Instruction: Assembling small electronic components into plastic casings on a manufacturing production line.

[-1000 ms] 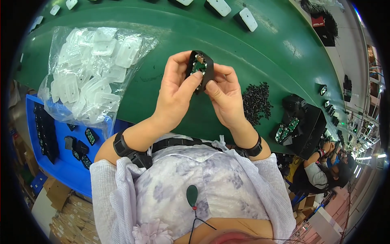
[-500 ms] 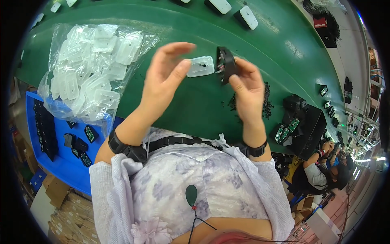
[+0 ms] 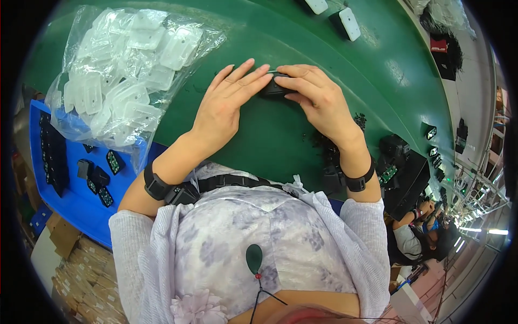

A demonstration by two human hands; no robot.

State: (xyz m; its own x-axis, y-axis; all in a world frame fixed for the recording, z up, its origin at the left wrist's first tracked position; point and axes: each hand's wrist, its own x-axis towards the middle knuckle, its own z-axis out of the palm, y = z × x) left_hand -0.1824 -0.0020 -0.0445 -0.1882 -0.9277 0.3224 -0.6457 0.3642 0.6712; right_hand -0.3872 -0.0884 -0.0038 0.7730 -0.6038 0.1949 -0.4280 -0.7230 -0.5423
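Observation:
A small black plastic housing point(image 3: 274, 90) rests on the green table in front of me, between my two hands. A thin pale edge shows at its far side; the clear plastic cover is otherwise hidden. My left hand point(image 3: 224, 102) lies with its fingers stretched out, the fingertips touching the housing's left end. My right hand point(image 3: 319, 97) is closed around the right side of the housing, fingers over its top and thumb at the near side.
A clear bag of translucent plastic covers point(image 3: 116, 86) lies at the left, beside a blue tray point(image 3: 81, 213) with black housings and green circuit boards. At right are small black parts point(image 3: 360, 123) and a black box point(image 3: 410, 181). White-topped housings point(image 3: 349, 26) stand at the back.
My right hand has brought the black housing left and turned it down onto the table where the clear cover lay. My left hand has moved right, its fingertips now against the housing.

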